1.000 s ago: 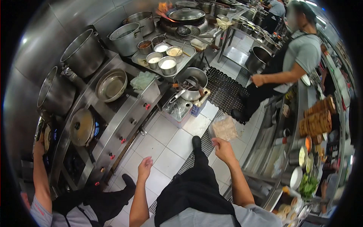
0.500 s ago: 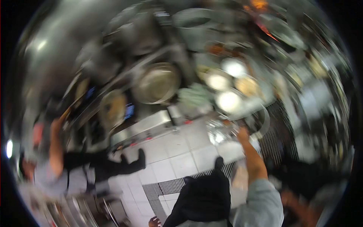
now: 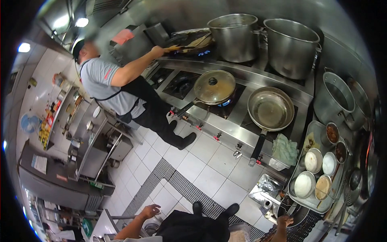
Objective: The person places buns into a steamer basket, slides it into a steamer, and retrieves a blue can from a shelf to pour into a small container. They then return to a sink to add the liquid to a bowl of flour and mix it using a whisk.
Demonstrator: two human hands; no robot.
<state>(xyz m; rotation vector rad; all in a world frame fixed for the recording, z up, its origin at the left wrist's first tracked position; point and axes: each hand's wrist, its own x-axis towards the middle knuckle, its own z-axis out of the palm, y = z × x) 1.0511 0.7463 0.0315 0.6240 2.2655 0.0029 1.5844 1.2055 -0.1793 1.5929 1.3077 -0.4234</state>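
My left hand (image 3: pixel 150 211) is at the lower centre-left, fingers loosely apart and empty, near a steel counter edge. My right hand (image 3: pixel 284 220) is closed at the near rim of a small dark pan (image 3: pixel 300 215), on something I cannot make out. Metal utensils and dark food show in that pan. Left of it sits a silver portable burner (image 3: pixel 266 187). A tray (image 3: pixel 297 198) beyond the pan carries several bowls, among them a white-filled bowl (image 3: pixel 303 185) and a red sauce bowl (image 3: pixel 332 133).
A stove (image 3: pixel 225 121) holds a lidded pan (image 3: pixel 215 86), an empty frying pan (image 3: pixel 271 109) and large pots (image 3: pixel 293 48). A green cloth (image 3: pixel 284 150) lies at its front. A co-worker (image 3: pixel 109 80) stirs a wok (image 3: pixel 197 42). Floor grating (image 3: pixel 181 185) crosses the white tiles.
The view has swung left and sharpened, so the co-worker and the back shelves show more fully. My left hand has come further into view; my right hand appears lower, still by the small pan.
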